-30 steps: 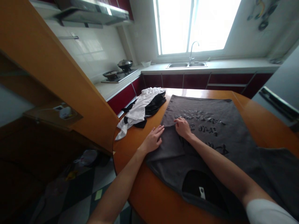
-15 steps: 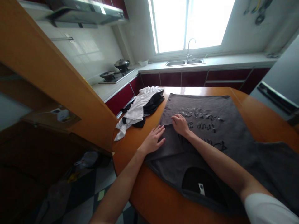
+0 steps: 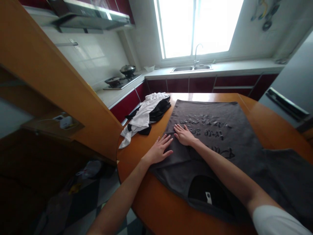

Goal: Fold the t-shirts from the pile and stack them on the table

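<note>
A dark grey shirt (image 3: pixel 215 112) with shiny black lettering lies spread on the wooden table (image 3: pixel 156 199), its neck opening and small white label toward me. Its left sleeve is folded inward over the body, while the right one stretches out toward the right edge of view. My left hand (image 3: pixel 158 150) rests open on the folded sleeve at the shirt's left edge. Just beyond it, my right hand (image 3: pixel 184 134) lies flat on the cloth beside the lettering, fingers spread. Neither hand grips anything. My right forearm covers part of the lettering.
Crumpled white and black clothes (image 3: pixel 144 116) lie at the table's far left edge. Behind are a counter with a sink (image 3: pixel 192 68) and a stove (image 3: pixel 122 83) with two pans. A fridge (image 3: pixel 288 85) stands on the right, and a wooden partition (image 3: pixel 61 75) on the left.
My right hand has opened from curled fingers to a flat spread and shifted slightly left on the cloth. My left hand stays in nearly the same place. The view has moved slightly.
</note>
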`<state>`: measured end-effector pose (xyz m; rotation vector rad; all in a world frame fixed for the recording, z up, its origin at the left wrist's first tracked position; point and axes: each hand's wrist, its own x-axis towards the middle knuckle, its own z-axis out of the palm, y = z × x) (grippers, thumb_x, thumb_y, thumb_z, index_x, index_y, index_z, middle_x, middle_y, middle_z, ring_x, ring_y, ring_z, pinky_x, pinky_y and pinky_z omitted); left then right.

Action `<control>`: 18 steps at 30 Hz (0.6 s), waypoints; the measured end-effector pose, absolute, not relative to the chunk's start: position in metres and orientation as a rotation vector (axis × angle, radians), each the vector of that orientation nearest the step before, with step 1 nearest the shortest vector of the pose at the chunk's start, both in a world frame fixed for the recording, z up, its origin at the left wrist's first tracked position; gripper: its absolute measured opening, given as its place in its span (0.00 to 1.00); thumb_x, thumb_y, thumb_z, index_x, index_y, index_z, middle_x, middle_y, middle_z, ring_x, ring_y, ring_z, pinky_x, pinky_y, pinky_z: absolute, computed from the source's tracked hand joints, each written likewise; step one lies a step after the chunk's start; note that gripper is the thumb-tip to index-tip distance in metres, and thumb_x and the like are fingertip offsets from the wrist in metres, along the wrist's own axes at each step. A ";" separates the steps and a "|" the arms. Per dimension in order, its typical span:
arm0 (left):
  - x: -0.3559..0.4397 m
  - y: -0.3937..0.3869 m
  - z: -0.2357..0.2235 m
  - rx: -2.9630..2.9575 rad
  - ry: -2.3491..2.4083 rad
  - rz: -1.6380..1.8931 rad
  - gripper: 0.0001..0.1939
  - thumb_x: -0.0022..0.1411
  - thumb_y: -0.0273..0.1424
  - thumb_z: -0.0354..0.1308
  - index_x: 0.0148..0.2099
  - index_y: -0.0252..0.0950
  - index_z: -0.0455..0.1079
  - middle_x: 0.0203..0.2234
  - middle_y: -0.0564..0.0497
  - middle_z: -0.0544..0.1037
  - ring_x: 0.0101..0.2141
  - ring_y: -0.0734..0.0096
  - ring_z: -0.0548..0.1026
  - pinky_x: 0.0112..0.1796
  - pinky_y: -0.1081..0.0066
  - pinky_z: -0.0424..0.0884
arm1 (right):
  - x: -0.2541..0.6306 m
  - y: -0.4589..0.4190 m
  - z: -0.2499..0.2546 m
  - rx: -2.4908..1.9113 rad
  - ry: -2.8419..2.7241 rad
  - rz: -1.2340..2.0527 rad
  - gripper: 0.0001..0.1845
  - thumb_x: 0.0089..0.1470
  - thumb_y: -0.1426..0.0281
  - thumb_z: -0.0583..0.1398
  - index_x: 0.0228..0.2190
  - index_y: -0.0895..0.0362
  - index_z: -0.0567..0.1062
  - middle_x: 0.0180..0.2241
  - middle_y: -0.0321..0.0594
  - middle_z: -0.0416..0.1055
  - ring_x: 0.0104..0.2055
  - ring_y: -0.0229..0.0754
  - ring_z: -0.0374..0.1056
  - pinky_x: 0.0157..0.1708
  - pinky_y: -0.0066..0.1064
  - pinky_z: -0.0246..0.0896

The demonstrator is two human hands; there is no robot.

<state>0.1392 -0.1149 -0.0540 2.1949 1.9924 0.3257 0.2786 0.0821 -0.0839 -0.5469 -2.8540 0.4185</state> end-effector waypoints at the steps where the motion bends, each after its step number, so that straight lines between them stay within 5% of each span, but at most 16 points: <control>1: 0.140 -0.118 -0.054 2.195 1.981 0.306 0.35 0.72 0.48 0.50 0.74 0.47 0.47 0.72 0.48 0.50 0.72 0.55 0.42 0.67 0.45 0.44 | 0.279 0.082 -0.083 -0.548 -2.851 0.419 0.31 0.69 0.61 0.44 0.68 0.60 0.57 0.71 0.49 0.48 0.74 0.48 0.39 0.70 0.54 0.30; 18: 0.149 -0.147 -0.052 2.137 1.865 0.483 0.28 0.73 0.46 0.49 0.71 0.49 0.57 0.71 0.51 0.54 0.71 0.56 0.48 0.68 0.47 0.45 | 0.278 0.085 -0.088 -0.549 -2.836 0.448 0.30 0.69 0.61 0.46 0.67 0.57 0.59 0.71 0.48 0.48 0.74 0.48 0.40 0.70 0.54 0.30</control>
